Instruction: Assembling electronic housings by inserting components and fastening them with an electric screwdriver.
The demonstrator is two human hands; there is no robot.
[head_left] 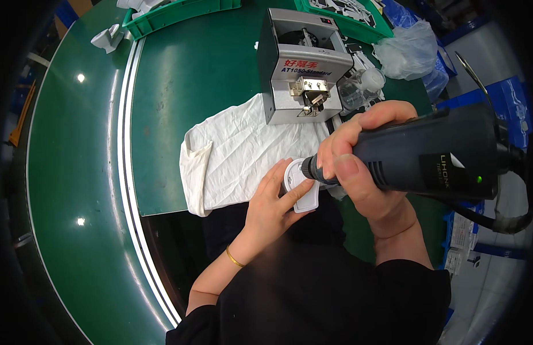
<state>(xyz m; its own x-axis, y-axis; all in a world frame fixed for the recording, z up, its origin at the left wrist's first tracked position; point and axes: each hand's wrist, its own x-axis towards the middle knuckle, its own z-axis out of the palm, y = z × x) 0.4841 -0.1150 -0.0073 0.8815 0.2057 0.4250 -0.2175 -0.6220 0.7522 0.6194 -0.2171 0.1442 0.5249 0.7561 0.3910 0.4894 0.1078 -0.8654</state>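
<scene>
My right hand point(364, 155) is wrapped round a black electric screwdriver point(427, 152), held nearly level with a small green light glowing at its back end. Its ribbed tip meets a small white plastic part point(305, 198), rounded at one end. My left hand point(272, 198) grips that part from the left, fingers along its rim and thumb laid across it. The bit itself is hidden by the tip's collar. Beneath the part and my left fingertips lies a creased white cloth point(238, 152) at the table's front edge.
A grey and black screw feeder point(304, 72) stands beyond the cloth. Green crates point(186, 12) hold white parts at the back, and one white piece point(108, 38) lies far left. Right of the feeder are a clear jar point(358, 89) and plastic bags point(410, 52). The screwdriver's cable point(496, 223) loops at right.
</scene>
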